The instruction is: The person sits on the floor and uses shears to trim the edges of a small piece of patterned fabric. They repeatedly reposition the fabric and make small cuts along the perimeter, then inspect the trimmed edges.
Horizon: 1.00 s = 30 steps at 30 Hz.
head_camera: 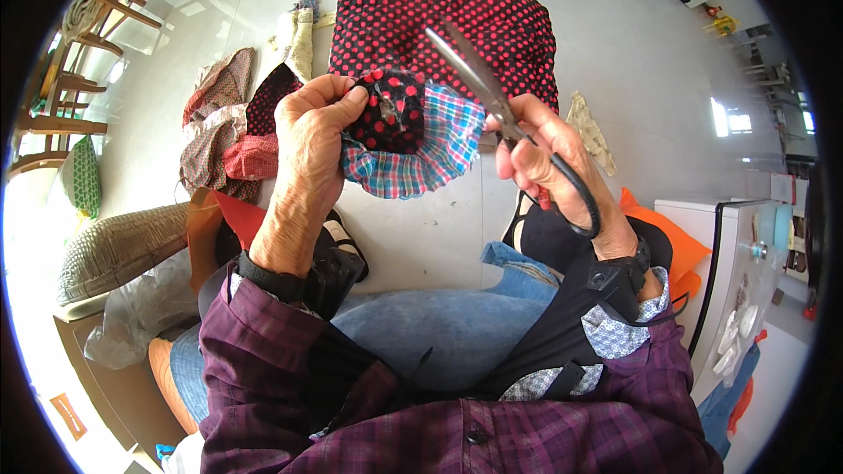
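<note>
Between my hands hangs a piece of black cloth with red dots (409,122), joined to or overlapping a blue and pink plaid cloth (411,174) with frayed edges. My left hand (309,125) pinches the dotted cloth at its upper left corner between thumb and fingers. My right hand (550,158) holds a pair of scissors (484,82) with black handles, the blades parted and pointing up and left, above the cloth. Its fingertips are at the plaid cloth's right edge; whether they grip it is hard to tell. Behind lies a padded, red-dotted black fabric piece (448,33).
Patterned fabric scraps (217,125) lie on the floor at the left, a cream scrap (591,131) at the right. Blue denim (435,329) lies across my lap. A woven basket (125,250) stands at the left, a white cabinet (685,237) at the right, wooden stools (66,125) at the far left.
</note>
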Tool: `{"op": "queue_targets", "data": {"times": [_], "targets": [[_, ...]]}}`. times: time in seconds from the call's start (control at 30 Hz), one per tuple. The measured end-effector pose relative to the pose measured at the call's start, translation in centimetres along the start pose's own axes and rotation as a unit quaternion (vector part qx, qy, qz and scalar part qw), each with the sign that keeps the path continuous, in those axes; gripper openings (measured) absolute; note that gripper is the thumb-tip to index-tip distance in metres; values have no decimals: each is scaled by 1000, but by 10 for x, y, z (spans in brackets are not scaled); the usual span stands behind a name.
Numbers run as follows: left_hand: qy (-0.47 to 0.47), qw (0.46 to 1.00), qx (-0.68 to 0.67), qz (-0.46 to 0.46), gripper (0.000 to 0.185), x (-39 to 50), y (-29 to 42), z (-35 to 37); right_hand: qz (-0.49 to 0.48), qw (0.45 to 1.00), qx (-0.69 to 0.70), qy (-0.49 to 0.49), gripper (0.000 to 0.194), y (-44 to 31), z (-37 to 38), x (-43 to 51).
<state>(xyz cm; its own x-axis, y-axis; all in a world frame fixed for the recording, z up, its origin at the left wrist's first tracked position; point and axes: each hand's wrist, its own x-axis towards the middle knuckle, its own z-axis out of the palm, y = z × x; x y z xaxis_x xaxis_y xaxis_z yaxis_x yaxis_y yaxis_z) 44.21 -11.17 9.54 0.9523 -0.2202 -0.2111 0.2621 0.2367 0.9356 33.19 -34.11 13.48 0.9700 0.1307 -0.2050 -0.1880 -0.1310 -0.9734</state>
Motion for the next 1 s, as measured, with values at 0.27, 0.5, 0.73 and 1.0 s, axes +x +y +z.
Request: {"op": "queue_targets", "data": {"times": [0.27, 0.5, 0.73, 1.0], "targets": [[-16, 1000, 3, 5, 3, 2, 1, 1, 33, 996, 23, -80, 80, -2, 1, -3], [-42, 999, -17, -6, 2, -2, 3, 5, 65, 989, 55, -118, 79, 2, 6, -1], [-56, 998, -29, -19, 2, -2, 6, 6, 70, 989, 47, -122, 74, 3, 4, -3], [-59, 998, -18, -18, 3, -4, 7, 8, 83, 989, 17, -121, 75, 4, 4, -1]]}}
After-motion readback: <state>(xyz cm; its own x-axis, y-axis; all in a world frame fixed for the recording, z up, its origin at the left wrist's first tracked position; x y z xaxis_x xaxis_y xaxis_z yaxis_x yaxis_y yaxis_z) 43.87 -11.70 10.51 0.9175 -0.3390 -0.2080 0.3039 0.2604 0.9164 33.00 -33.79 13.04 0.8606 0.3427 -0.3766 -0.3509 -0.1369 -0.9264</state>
